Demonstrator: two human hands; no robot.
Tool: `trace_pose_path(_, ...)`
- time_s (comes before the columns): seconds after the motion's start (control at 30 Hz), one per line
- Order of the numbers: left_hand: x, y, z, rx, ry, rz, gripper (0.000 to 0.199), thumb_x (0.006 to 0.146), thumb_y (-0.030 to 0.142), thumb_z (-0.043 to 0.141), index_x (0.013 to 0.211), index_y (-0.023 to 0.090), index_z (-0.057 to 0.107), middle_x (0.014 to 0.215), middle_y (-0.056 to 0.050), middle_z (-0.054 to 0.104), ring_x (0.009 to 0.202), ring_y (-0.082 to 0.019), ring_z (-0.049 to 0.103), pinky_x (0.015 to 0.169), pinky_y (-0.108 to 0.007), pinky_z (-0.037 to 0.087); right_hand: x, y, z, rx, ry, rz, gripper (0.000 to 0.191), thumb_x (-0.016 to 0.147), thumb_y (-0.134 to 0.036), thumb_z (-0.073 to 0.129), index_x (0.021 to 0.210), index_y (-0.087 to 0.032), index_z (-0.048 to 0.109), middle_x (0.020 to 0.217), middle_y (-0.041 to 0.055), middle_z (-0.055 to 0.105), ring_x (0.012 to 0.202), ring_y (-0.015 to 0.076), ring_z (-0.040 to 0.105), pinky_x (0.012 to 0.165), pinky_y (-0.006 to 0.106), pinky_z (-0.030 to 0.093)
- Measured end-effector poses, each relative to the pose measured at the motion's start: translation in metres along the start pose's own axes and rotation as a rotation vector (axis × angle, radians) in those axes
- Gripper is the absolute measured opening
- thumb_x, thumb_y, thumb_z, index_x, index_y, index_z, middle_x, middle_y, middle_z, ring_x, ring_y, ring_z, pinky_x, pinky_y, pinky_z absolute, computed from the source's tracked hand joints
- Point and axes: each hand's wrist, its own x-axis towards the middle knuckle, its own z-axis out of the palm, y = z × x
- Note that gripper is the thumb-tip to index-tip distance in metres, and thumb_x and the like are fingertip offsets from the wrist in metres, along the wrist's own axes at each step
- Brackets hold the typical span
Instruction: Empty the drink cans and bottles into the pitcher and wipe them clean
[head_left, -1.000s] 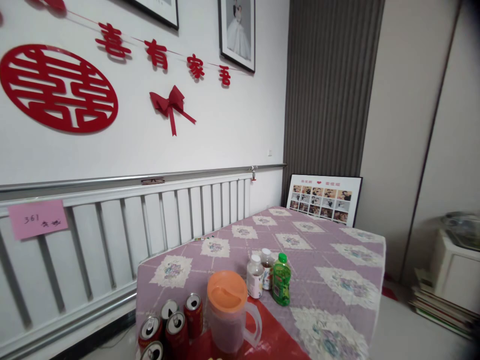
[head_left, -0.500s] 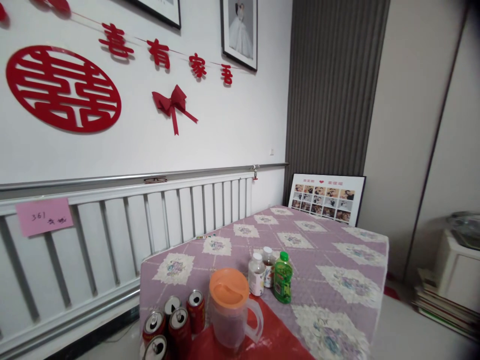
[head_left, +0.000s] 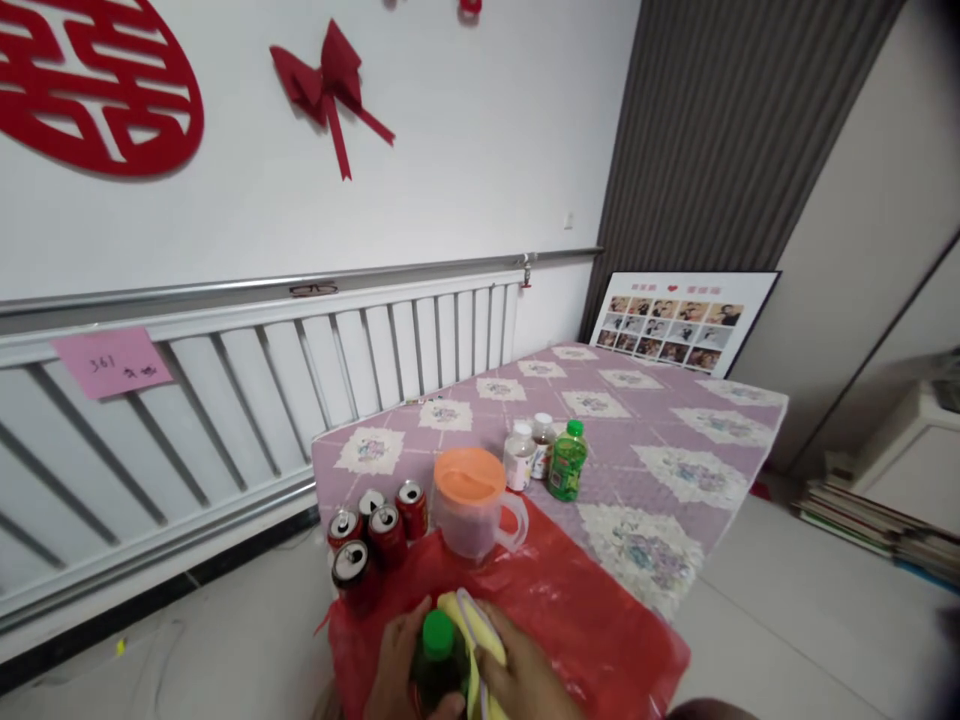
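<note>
Curling its fingers around a dark plastic bottle (head_left: 437,682) with a green cap (head_left: 439,634), the left hand (head_left: 394,665) holds it over a red plastic sheet (head_left: 589,625); the right hand (head_left: 525,672) clasps a folded yellow cloth (head_left: 485,632) beside it. Cap on, handling looks midway.

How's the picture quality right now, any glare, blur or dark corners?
Head view: pale glare on the red sheet, the held bottle dark below its cap, the heading on the board too soft to read, dark shading at the right edge.
</note>
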Motion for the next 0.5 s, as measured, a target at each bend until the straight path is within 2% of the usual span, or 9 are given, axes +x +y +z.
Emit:
trace_pose_path(0.1,0.002,-0.009,0.002,-0.071,-0.056,-0.015,0.082,0.061,0.012,0.070,0.137,0.017,0.039,0.135,-0.015,0.055,0.131,-0.031,0.051,0.111,-0.041,0.043,-0.003,-0.019,-0.007,0.026,0.038,-0.045,0.051,0.085,-0.022,0.051,0.135,-0.021,0.057,0.140,0.0087,0.060,0.128,0.0225,0.055,0.112,0.038,0.039)
trace_pose_path(0.17,0.003,-0.008,0.001,-0.149,-0.111,-0.023,0.079,0.064,0.013,0.065,0.136,0.016,0.032,0.137,-0.018,0.053,0.127,-0.030,0.054,0.108,-0.043,0.045,-0.005,-0.037,-0.013,0.058,0.039,-0.071,0.051,0.085,-0.024,0.052,0.136,-0.021,0.056,0.142,0.0093,0.058,0.130,0.0230,0.053,0.112,0.040,0.038)
trace_pose_path(0.27,0.003,0.003,-0.002,-0.196,-0.194,-0.032,0.066,0.065,0.014,0.061,0.127,0.016,0.037,0.128,-0.017,0.059,0.117,-0.028,0.061,0.103,-0.044,0.048,-0.002,-0.055,-0.018,0.023,0.029,-0.132,0.052,0.082,-0.020,0.052,0.134,-0.024,0.057,0.143,0.0074,0.057,0.131,0.0225,0.052,0.113,0.040,0.036)
trace_pose_path(0.37,0.004,0.014,-0.006,-0.169,-0.227,-0.041,0.061,0.064,0.011,0.058,0.123,0.017,0.042,0.123,-0.014,0.063,0.114,-0.027,0.063,0.103,-0.043,0.048,0.006,-0.050,-0.015,0.016,0.008,-0.126,0.052,0.082,-0.016,0.049,0.133,-0.023,0.058,0.139,0.0066,0.060,0.127,0.0212,0.055,0.110,0.038,0.039)
trace_pose_path(0.5,0.002,0.018,-0.008,-0.094,-0.193,-0.063,0.063,0.062,0.007,0.057,0.123,0.019,0.045,0.128,-0.011,0.062,0.117,-0.025,0.061,0.104,-0.039,0.048,0.012,-0.022,-0.007,0.053,-0.070,-0.067,0.050,0.083,-0.015,0.045,0.131,-0.020,0.059,0.130,0.0077,0.066,0.118,0.0205,0.062,0.104,0.036,0.044)
